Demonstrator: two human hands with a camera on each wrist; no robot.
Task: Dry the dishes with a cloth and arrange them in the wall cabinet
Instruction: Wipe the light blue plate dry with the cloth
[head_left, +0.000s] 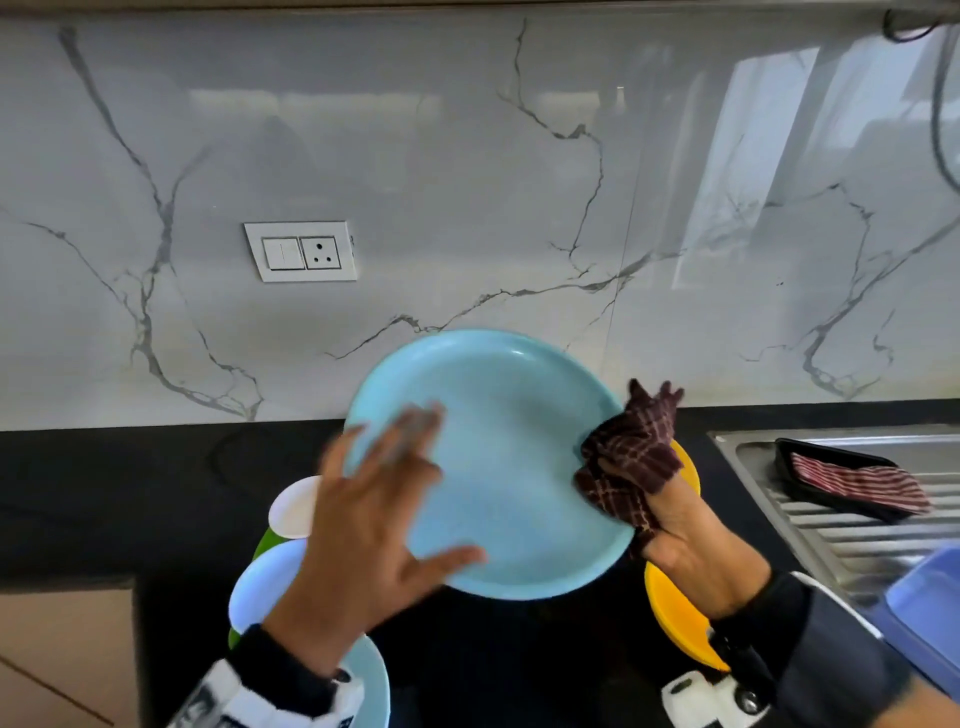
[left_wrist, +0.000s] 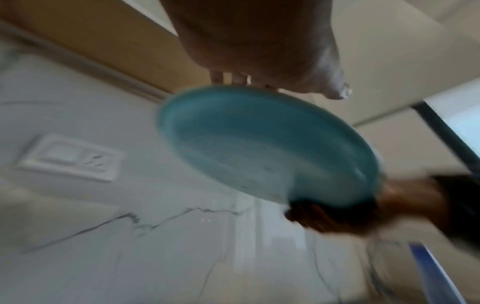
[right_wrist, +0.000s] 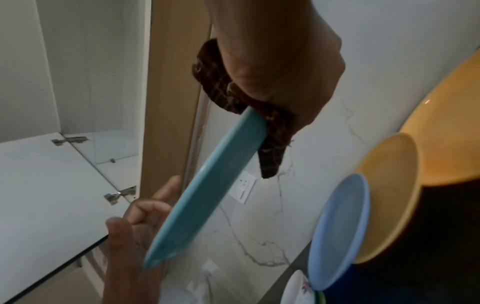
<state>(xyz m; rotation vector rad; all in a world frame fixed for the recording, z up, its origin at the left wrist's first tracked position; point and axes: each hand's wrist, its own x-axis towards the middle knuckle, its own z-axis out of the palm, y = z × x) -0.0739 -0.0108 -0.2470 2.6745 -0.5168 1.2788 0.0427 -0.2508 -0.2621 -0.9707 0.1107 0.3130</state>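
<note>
Up over the black counter (head_left: 156, 483) goes the turquoise plate (head_left: 509, 467), tilted to bare its face, I'd say; left hand (head_left: 363, 525) spread wide, steadying its near rim; right hand (head_left: 675, 525) pinching the far rim through the checked cloth (head_left: 628, 457), likely for drying grip.

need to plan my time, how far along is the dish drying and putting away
Nothing shows as put away: the open wall cabinet looks bare where visible. In hand: the right hand grips the teal plate through the cloth, with the left hand open beside it. Left: the yellow plates and the stack of small plates on the counter.
</note>
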